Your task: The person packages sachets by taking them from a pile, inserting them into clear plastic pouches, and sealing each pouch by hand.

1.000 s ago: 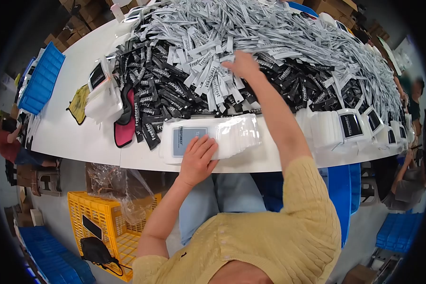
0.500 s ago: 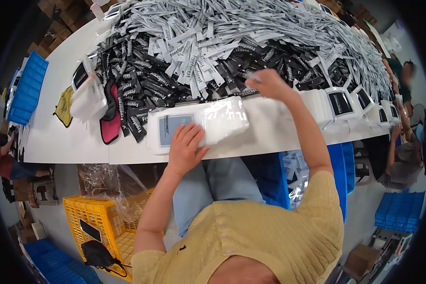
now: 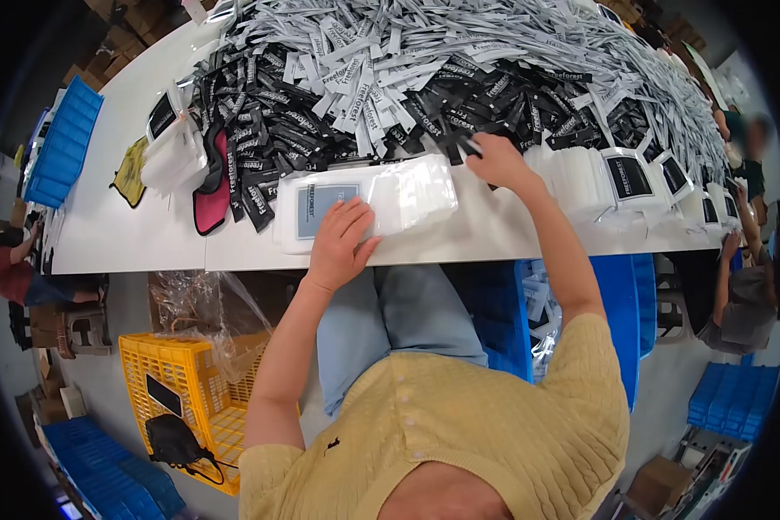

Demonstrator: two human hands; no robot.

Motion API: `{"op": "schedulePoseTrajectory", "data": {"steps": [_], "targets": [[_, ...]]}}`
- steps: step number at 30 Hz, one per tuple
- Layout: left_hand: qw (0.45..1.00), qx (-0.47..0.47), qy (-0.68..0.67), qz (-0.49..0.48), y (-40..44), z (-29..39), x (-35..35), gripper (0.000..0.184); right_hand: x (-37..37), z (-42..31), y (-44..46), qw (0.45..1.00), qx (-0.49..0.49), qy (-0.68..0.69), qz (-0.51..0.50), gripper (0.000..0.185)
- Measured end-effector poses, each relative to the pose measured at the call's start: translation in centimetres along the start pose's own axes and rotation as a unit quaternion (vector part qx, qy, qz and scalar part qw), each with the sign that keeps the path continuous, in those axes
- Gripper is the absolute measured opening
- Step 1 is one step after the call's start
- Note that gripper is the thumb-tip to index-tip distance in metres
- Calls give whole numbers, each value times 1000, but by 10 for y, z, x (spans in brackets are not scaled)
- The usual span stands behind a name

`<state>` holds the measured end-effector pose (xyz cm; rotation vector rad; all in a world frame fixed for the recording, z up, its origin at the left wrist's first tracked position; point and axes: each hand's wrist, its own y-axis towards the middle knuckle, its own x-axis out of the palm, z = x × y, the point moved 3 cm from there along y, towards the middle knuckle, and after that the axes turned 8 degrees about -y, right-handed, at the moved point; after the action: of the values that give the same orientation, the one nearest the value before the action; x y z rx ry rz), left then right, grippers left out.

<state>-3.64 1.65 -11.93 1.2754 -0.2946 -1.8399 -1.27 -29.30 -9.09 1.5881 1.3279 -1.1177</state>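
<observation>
My left hand (image 3: 342, 243) lies with its fingers flat on a white plastic-wrapped pack (image 3: 412, 195) with a grey-blue FREEFOREST label, at the table's front edge. My right hand (image 3: 503, 163) is just beyond the pack's right end, beside the heap. Its fingers are pinched on what looks like a slim black packet (image 3: 470, 147), partly blurred by motion. Black Freeforest packets (image 3: 295, 130) cover the near side of the heap. Behind and over them spread many white Freeforest packets (image 3: 494, 30).
White packs with black labels (image 3: 626, 176) stand in a row at the right. Another stack (image 3: 169, 160) sits left, beside pink-and-black (image 3: 208, 208) and yellow (image 3: 130, 173) cloth items. A blue bin (image 3: 504, 321) and yellow crate (image 3: 169, 355) are below. Co-workers sit at both sides.
My right hand has shifted slightly down beside the heap, and a dark packet now shows at its fingertips. My left hand stays on the pack. The whole view has tilted slightly.
</observation>
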Motion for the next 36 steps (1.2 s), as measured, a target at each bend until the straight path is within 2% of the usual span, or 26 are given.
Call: {"op": "schedulePoseTrajectory", "data": {"steps": [2,6,9,10,13,15,16,18,19,21,23,25,26,27,29,30,31,33,35,36], "targets": [[999,-19,-28,16,-2,-4,-1,30,3,14,-4,987,39,142,67,32],[997,-45,-52,31,-1,-7,-2,26,-23,-6,-31,973,45,209,90,37],[994,-62,-60,68,-1,-10,-2,25,-26,-19,-62,918,44,350,183,29],[990,-95,-77,70,1,-9,-3,26,-8,-16,-68,868,-5,420,266,25],[976,-175,-102,82,10,1,-10,28,40,-9,-91,914,99,360,158,26],[969,-211,-84,97,15,8,-13,29,29,-10,-91,922,53,331,194,26],[978,-159,-71,117,17,17,-14,30,22,-14,-94,924,33,316,211,26],[985,-48,-46,157,24,34,-14,33,15,-41,-96,899,13,397,181,28],[990,2,-24,137,29,43,-16,36,10,-60,-97,885,3,436,165,30],[990,99,19,96,36,60,-20,42,-2,-93,-98,852,88,515,-16,23],[989,124,28,76,36,66,-22,45,-1,-106,-98,817,86,557,-124,17],[990,124,38,53,32,67,-25,44,4,-109,-93,803,68,576,-137,16],[995,72,22,73,31,67,-26,39,7,-111,-90,796,58,585,-143,15],[995,20,7,93,30,68,-24,34,11,-114,-89,835,18,540,-106,16],[972,-145,-147,109,23,58,-22,27,17,-124,-90,897,-62,436,-29,19],[920,-253,-282,99,16,50,-17,24,14,-136,-93,937,-189,290,36,21],[838,-352,-409,86,9,44,-12,22,17,-149,-98,927,-261,228,144,20],[743,-379,-537,128,12,40,-17,20,15,-157,-99,930,-277,202,133,22],[649,-422,-615,152,19,44,-28,20,9,-156,-97,921,-245,296,71,25],[711,-399,-563,139,20,43,-30,20,9,-156,-96,911,-227,342,39,26]]}}
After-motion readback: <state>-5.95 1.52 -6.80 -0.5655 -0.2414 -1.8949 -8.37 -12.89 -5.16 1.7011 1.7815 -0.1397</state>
